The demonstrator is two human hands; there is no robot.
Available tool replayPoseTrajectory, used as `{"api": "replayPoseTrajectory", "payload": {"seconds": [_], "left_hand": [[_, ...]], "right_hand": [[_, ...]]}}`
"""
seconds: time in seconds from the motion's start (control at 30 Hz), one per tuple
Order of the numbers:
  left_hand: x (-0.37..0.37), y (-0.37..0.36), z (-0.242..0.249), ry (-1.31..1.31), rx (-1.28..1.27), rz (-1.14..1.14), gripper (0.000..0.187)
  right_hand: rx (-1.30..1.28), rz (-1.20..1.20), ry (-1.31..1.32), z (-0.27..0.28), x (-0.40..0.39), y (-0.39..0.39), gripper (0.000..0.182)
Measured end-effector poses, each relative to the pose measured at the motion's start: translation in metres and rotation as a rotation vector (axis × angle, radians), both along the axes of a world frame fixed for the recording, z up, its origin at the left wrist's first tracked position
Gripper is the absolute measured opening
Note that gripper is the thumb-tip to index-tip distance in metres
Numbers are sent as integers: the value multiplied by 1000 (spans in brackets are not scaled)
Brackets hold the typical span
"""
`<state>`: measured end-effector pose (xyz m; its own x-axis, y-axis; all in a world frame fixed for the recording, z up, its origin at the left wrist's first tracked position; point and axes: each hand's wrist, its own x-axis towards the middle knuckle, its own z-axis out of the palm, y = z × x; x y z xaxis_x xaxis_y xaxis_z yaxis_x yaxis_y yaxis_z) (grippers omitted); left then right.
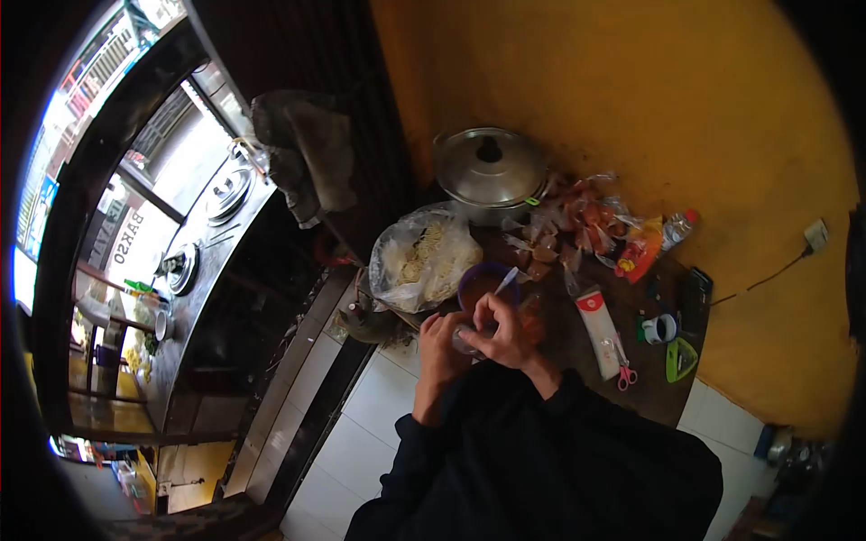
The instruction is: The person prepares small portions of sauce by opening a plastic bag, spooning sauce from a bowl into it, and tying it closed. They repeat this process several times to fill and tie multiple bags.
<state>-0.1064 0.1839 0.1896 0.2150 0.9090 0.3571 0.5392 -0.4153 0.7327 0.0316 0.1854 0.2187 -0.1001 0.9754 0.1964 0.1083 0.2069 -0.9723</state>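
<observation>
My left hand (440, 347) and my right hand (507, 337) meet at the table's near edge, fingers closed around a small clear plastic bag (463, 341). The bag is mostly hidden by the fingers. Just beyond them stands a purple bowl (469, 290) of brownish-orange sauce, with a pale spoon handle (507, 280) sticking out. A large clear bag of noodles (426, 257) lies open to the left of the bowl. Small tied bags of reddish sauce (539, 251) sit behind the bowl.
A lidded metal pot (492, 167) stands at the back. More filled bags (591, 216), a bottle (678, 229), a white packet (597, 332), pink scissors (626, 377), a tape roll (660, 328) and a green container (683, 361) occupy the right side. A yellow wall (649, 99) bounds the table.
</observation>
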Motion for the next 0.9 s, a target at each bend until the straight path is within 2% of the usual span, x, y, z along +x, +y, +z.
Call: {"api": "replayPoseTrajectory", "payload": {"seconds": [0.03,0.07,0.1,0.17,0.2,0.27,0.3,0.37,0.4,0.53,0.6,0.7,0.77,0.9], "left_hand": [[-2,-2,3,-22,-13,31,32],[-8,-3,7,8,-107,21,29],[-13,-3,8,43,-171,44,32],[-22,-3,9,54,-322,15,31],[-24,-2,6,57,-322,12,31],[-25,1,-4,194,-325,28,30],[-25,1,-4,195,-323,28,30],[-22,2,-3,256,-304,74,27],[-21,2,-3,257,-305,76,27],[-21,-2,-6,266,-356,118,30],[-20,-1,-9,267,-365,134,30],[-16,3,-12,291,-441,225,28],[-12,5,-13,305,-433,242,27],[-8,9,-17,344,-410,249,23]], "right_hand": [[-9,4,18,4,8,2,27],[5,-102,-37,3,21,7,30],[33,-213,37,-11,33,18,31],[123,-387,-130,-39,59,40,37],[122,-391,-128,-51,68,48,37],[-86,-365,-606,-70,80,60,39],[-85,-365,-604,-76,80,63,39],[-22,-271,-778,-88,81,70,27],[59,-294,-746,-85,78,71,17],[135,-326,-643,-71,70,71,13],[117,-358,-382,-62,68,67,11],[248,-373,-500,-62,67,59,11],[202,-343,-456,-74,63,54,11],[96,-474,-284,-89,57,46,12]]}}
